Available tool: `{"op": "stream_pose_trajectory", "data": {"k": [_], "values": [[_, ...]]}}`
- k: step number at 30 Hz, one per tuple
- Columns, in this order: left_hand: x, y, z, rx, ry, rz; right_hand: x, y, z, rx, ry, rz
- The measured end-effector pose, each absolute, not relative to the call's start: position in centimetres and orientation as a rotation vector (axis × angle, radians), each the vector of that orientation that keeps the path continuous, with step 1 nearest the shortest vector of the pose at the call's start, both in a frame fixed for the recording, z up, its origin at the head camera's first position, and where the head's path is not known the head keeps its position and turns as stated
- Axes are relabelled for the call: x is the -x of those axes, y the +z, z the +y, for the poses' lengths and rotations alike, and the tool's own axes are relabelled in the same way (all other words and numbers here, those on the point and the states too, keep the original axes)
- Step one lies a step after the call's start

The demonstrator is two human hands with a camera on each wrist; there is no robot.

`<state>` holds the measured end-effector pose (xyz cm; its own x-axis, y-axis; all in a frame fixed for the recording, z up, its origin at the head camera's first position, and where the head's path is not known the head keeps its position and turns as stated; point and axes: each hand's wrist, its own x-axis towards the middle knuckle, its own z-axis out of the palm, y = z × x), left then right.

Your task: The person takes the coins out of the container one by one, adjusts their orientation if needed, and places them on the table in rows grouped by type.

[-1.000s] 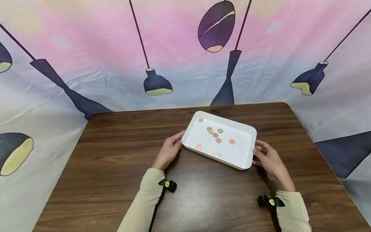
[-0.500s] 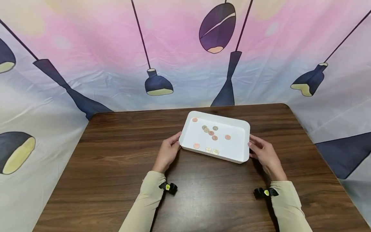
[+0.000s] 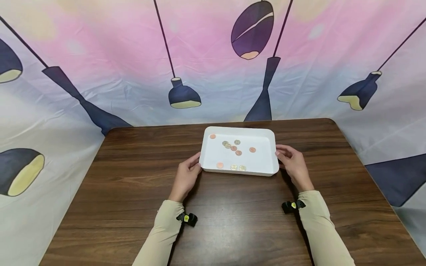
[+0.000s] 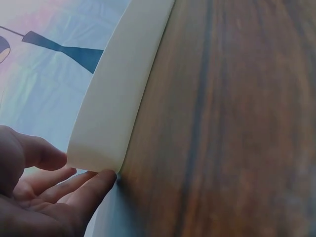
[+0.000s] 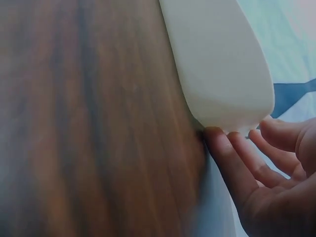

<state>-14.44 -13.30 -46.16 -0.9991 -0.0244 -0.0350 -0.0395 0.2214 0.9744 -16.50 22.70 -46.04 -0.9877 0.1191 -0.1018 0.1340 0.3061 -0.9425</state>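
A shallow white rectangular tray (image 3: 261, 162) lies at the far middle of the table, its long sides running left to right. Scattered inside are several copper-coloured coins (image 3: 252, 149) and several gold-coloured coins (image 3: 234, 167). My left hand (image 3: 184, 177) grips the tray's left end near the front corner. In the left wrist view the thumb (image 4: 49, 157) meets the rim and the fingertips sit at the bottom edge of the wall. At the opposite end my right hand (image 3: 294, 166) holds the tray likewise, thumb (image 5: 284, 133) at the rim and fingers low on the wall.
The dark wood-grain table (image 3: 133, 177) has rounded far corners. Right behind its far edge hangs a cloth backdrop (image 3: 213, 66) printed with lamps. Each forearm wears a black strap with a small camera, the left one (image 3: 187, 218) and the right one (image 3: 293, 206).
Between both hands the tray has turned counterclockwise from slanted to nearly straight and shifted left. The right hand moved left and away with it; the left hand moved slightly left. The coins stayed inside.
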Motion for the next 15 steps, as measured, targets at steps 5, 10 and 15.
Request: {"op": "stream_pose_trajectory", "data": {"k": [5, 10, 15], "values": [[14.1, -46.4, -13.7, 0.144, 1.994, 2.476, 18.0, -46.2, 21.4, -0.245, -1.744, 2.713], [13.9, -46.3, -14.4, 0.189, 2.017, 2.51, 19.3, -45.9, 19.9, -0.211, -1.622, 2.833], [13.9, -46.3, -15.3, 0.238, 2.033, 2.481, 19.5, -45.5, 19.2, -0.148, -1.58, 2.743]]}}
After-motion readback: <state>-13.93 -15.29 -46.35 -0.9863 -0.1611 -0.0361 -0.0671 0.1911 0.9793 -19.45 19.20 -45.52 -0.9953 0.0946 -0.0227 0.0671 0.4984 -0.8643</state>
